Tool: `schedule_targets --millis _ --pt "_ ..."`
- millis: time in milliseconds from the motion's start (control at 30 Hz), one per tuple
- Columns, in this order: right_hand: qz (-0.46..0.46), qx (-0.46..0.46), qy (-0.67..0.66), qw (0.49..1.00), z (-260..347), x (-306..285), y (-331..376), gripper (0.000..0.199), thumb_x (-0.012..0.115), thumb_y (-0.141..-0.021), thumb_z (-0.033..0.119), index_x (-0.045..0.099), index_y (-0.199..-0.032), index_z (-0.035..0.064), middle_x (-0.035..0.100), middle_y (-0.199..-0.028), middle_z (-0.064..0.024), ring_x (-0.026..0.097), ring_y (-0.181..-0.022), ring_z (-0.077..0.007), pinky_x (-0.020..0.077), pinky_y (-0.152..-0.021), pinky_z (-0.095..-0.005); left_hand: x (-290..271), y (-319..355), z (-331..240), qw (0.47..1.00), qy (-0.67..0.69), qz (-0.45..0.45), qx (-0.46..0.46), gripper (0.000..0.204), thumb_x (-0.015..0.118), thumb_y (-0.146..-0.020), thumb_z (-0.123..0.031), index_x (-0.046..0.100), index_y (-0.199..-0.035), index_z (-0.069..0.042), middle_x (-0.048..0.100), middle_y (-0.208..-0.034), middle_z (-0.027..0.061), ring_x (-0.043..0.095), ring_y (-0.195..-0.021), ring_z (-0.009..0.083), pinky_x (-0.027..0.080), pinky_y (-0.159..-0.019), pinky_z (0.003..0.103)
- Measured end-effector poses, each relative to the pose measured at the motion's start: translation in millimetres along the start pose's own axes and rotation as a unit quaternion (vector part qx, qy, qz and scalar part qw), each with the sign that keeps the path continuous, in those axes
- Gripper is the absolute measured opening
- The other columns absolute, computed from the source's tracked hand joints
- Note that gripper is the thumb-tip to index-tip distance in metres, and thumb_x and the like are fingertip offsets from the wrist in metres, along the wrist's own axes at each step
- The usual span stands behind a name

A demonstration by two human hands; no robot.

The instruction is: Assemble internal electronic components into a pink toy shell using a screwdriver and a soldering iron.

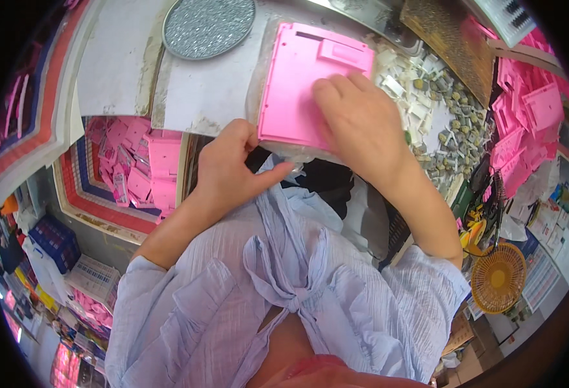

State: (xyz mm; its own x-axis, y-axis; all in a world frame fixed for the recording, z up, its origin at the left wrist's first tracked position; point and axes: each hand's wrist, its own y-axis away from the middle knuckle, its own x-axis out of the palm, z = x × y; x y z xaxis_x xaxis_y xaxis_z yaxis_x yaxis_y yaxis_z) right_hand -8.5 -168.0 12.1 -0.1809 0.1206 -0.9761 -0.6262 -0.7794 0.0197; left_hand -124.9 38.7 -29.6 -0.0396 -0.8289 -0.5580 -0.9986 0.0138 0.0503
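A pink plastic panel (291,90), flat with a raised rectangular part near its far edge, lies on a clear plastic sheet at the table's near edge. Over its right half is my right hand (365,119), fingers curled down and closed; their tips and anything between them are hidden. My left hand (229,161) is at the panel's near left corner. Its thumb stretches out below the near edge, apart from the bent fingers, and nothing shows between them.
Left of the panel stands a round tray (208,26) of small silvery pieces. White plastic parts (404,84) and greyish small parts (456,123) are heaped to the right. Pink pieces fill a crate (64,187) lower left and a pile (524,123) far right, near an orange basket (499,278).
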Motion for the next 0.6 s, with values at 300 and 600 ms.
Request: schedule_targets --millis 300,600 --pt "-0.099 -0.186 -0.154 0.965 10.9 30.3 -22.8 0.045 0.079 -0.073 0.021 0.066 -0.114 0.0087 0.064 -0.123 -0.0072 0.053 -0.130 -0.0309 0.0370 -0.112 -0.0592 6.2 14.7 15.1 0.999 0.035 -0.036 -0.011 0.014 0.074 -0.088 -0.017 0.068 -0.093 -0.006 0.066 -0.075 0.0073 0.058 -0.057 0.0228 0.048 -0.055 0.034" --pt "-0.119 -0.190 -0.181 0.957 9.6 33.1 -23.4 0.041 0.081 -0.074 0.022 0.068 -0.111 0.0091 0.066 -0.116 -0.0060 0.056 -0.126 -0.0300 0.0336 -0.115 -0.0599 21.4 20.7 38.2 0.932 0.321 0.052 -0.159 0.014 0.068 -0.098 -0.012 0.065 -0.091 -0.001 0.051 -0.065 -0.0036 0.047 -0.060 0.0013 0.035 -0.052 0.022"
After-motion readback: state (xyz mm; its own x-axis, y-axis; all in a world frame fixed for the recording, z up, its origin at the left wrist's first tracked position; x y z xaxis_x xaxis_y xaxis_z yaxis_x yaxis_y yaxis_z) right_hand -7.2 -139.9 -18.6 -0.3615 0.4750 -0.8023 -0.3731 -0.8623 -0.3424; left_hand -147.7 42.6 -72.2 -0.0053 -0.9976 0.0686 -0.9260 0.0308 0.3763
